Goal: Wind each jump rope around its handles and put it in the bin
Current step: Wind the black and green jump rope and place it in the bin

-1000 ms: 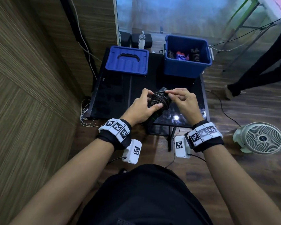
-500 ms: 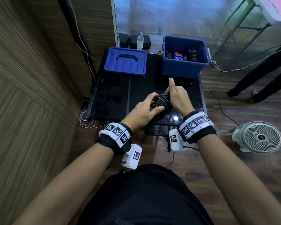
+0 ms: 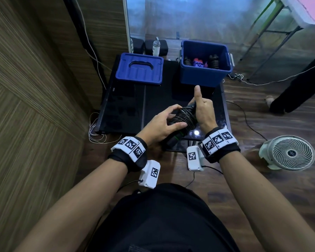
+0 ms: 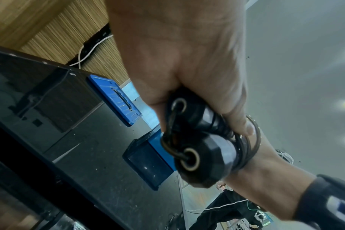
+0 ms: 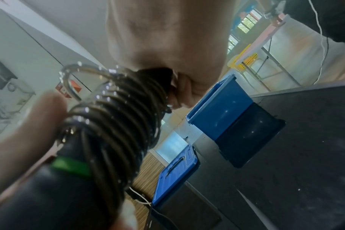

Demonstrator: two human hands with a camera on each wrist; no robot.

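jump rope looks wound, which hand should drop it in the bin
Probably the right hand: it grips the jump rope at its far end, on the side of the open bin. The left hand sits farther off.

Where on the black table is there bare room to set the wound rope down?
Bare: the table from the lid to its near edge, left of the hands. Crowded: the strip before the bin, where both hands hold the rope.

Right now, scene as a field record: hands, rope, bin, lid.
left hand: grips the jump rope at its near end
right hand: grips the far end, thumb up
rope: black cord coiled round both handles, one loop loose, held above the table
bin: open, far right, wound ropes inside
lid: flat on table, far left
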